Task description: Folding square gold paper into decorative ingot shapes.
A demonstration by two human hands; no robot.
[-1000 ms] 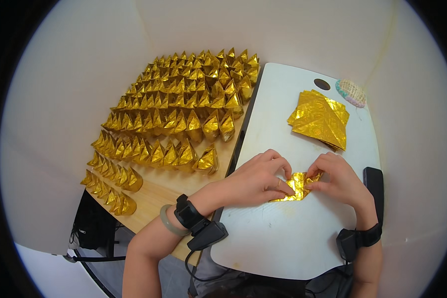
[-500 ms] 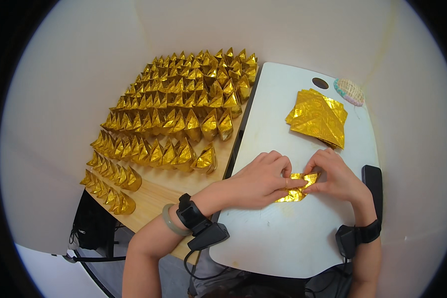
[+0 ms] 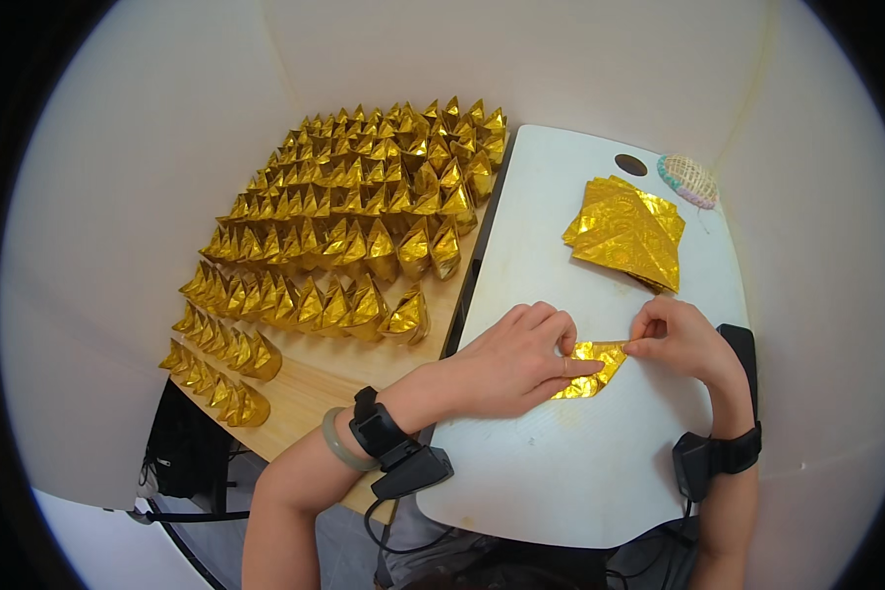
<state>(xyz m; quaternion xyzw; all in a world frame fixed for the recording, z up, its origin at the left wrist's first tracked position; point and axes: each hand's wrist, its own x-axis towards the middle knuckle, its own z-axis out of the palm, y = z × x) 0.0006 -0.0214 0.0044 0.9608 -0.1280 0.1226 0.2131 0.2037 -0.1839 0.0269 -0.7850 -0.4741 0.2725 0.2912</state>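
Head view: folded gold foil paper (image 3: 585,385) lies on the white tabletop (image 3: 541,472); left hand (image 3: 521,359) presses one extended finger across it, cannot tell if it also pinches; right hand (image 3: 686,339) has its fingers closed at the far right corner. Probably very light, slick, quick to crease, tearable; best pinned flat mid-panel, nipped at edges.

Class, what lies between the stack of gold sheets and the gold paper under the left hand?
Head view: bare white board separates the gold stack from the gold paper.
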